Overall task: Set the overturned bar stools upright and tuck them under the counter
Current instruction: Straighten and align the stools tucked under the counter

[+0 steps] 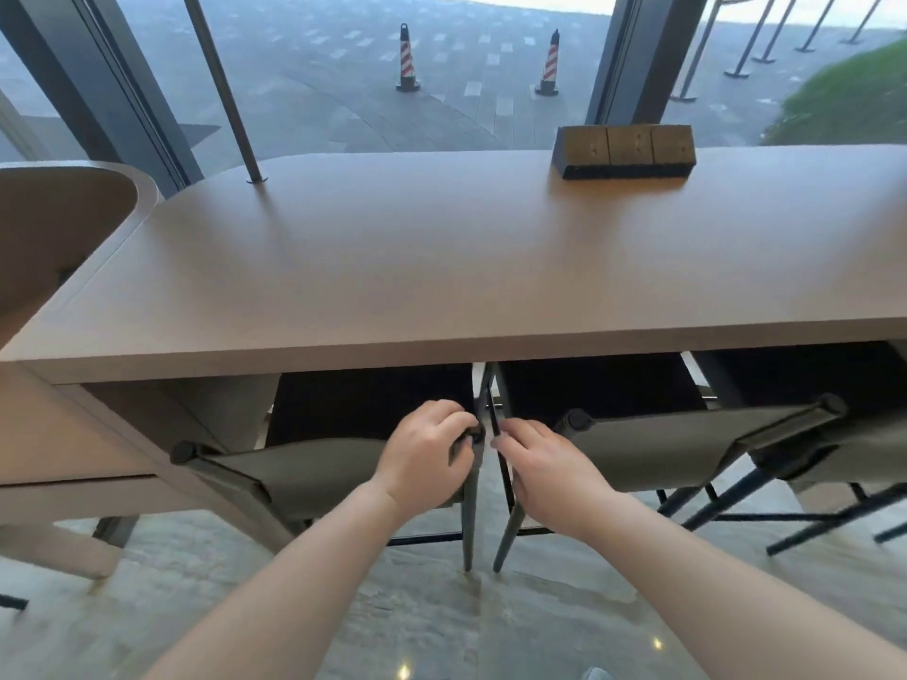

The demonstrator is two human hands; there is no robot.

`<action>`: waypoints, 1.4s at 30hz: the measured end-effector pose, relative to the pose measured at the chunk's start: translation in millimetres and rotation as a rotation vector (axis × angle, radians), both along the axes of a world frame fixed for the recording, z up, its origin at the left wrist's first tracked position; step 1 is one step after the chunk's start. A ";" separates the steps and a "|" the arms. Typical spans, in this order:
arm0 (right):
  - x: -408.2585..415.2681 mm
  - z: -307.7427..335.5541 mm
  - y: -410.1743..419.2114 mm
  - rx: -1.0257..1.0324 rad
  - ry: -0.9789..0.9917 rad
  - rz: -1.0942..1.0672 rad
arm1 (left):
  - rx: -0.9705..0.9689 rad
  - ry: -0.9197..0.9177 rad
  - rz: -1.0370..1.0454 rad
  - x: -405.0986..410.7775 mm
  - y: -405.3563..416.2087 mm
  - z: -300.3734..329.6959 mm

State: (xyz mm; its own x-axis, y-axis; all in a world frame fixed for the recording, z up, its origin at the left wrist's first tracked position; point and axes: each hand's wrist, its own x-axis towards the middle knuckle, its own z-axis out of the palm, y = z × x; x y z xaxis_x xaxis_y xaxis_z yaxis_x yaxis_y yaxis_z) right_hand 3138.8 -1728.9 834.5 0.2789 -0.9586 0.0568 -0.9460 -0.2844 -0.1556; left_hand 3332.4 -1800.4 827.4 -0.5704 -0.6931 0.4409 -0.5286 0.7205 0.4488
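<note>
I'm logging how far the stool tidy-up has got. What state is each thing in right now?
Left stool: upright, seat under the counter edge.
Middle stool: upright, seat under the counter edge.
Right stool: upright, only partly in view.
Left hand: grips the left stool's backrest post.
Right hand: fingers on the middle stool's frame.
Counter: bears a socket block.

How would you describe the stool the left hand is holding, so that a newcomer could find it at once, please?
Start at the long brown counter by the window. Three grey-backed stools stand along its near edge; take the leftmost stool, below the slanted metal pole. It alone has the left hand gripping its right back post.
</note>
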 end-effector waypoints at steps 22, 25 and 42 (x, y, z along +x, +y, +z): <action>-336.6 15.8 74.6 -0.067 0.181 -0.436 | -0.143 -0.367 0.215 -206.0 58.4 -5.1; -366.0 8.7 75.9 -0.082 0.207 -0.416 | -0.133 -0.465 0.278 -215.0 62.4 -3.5; -390.6 -12.7 60.9 -0.199 0.141 -0.301 | -0.154 -0.713 0.325 -230.8 54.4 7.2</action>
State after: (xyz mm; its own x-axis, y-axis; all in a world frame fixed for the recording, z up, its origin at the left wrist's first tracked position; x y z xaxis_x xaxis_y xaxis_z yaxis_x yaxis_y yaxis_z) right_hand 2748.1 -1668.0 821.8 0.0045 -0.9730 0.2309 -0.9999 -0.0018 0.0118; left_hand 3101.6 -1746.0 834.6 -0.5308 -0.8340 0.1506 -0.8451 0.5074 -0.1687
